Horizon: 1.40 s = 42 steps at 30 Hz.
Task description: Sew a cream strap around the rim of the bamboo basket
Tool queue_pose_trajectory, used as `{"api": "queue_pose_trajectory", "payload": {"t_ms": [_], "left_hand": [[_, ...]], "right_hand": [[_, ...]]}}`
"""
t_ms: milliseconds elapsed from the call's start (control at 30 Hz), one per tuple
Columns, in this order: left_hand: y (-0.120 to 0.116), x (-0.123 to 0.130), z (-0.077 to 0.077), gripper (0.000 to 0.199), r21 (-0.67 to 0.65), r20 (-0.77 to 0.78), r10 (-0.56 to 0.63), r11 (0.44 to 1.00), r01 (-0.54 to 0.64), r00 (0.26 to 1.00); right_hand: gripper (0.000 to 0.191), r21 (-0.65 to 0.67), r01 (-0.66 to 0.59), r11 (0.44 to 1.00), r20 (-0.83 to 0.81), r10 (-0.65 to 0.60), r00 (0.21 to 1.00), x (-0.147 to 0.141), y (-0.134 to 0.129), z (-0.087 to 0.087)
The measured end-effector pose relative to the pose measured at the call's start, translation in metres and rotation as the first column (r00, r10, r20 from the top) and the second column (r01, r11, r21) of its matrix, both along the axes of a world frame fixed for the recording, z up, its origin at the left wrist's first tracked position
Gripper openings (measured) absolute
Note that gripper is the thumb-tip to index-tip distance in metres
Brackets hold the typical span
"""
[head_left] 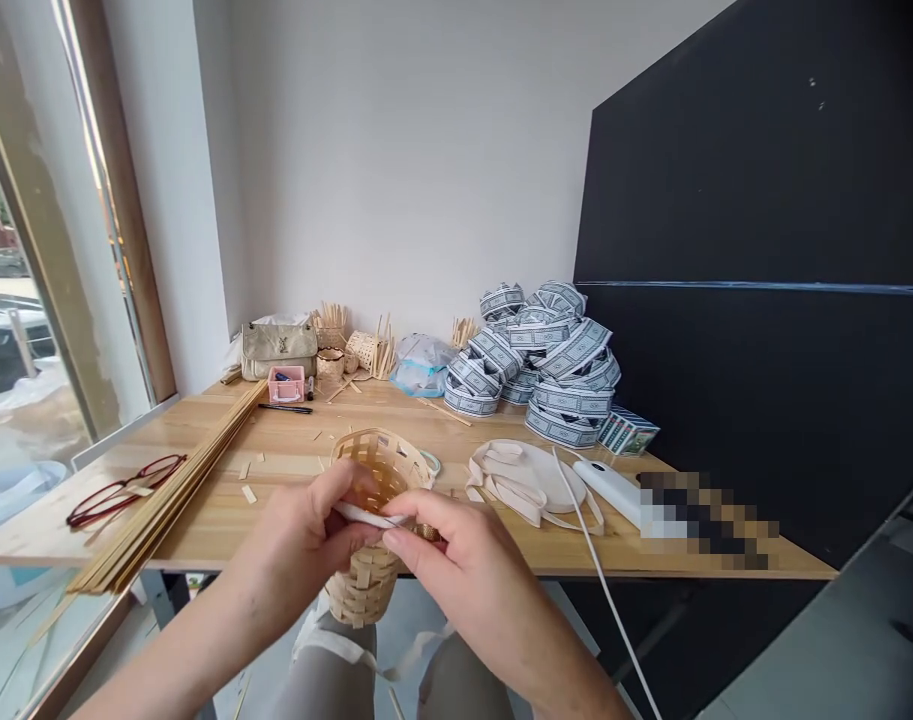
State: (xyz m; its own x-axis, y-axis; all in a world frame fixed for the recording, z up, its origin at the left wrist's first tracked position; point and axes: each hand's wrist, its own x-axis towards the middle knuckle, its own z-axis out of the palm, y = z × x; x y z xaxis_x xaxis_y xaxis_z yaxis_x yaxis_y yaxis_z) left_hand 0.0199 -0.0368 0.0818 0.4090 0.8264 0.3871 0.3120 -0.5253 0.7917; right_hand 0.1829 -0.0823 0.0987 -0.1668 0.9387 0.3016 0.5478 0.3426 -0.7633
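A woven wooden basket is held upright above my lap at the table's front edge. At its near rim, my left hand pinches a white fabric strip against the rim, thumb outside and some fingers inside the basket. Close beside it, my right hand has thumb and forefinger pressed together on the same strip. Part of the strip hangs below, across my knees. A small golden item shows at the right hand's fingers, and a pale green loop stands at the basket's right side.
Long wooden strips and red glasses lie at left. Farther back are a beige handbag, a pink box and small baskets. Patterned ribbon rolls are piled at back right. Coiled cream tape and a white cord are nearer.
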Motion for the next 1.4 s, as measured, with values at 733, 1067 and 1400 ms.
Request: {"api": "queue_pose_trajectory", "payload": {"t_ms": [733,1067,1400], "left_hand": [[0.003,-0.019,-0.027,0.014,0.140,-0.064,0.159,0.979,-0.149,0.985],[-0.003,-0.034,0.000,0.017,-0.425,0.386,-0.232,0.814,0.395,0.893],[-0.001,-0.015,0.012,0.024,-0.164,0.368,-0.092,0.973,0.162,0.925]], "right_hand": [[0.015,0.211,-0.011,0.977,0.111,-0.013,0.994,0.017,0.004,-0.002],[0.017,0.251,-0.010,0.968,0.123,-0.022,0.992,0.015,0.001,-0.002],[0.016,0.241,-0.006,0.971,0.123,-0.024,0.992,0.015,-0.002,-0.004]]}}
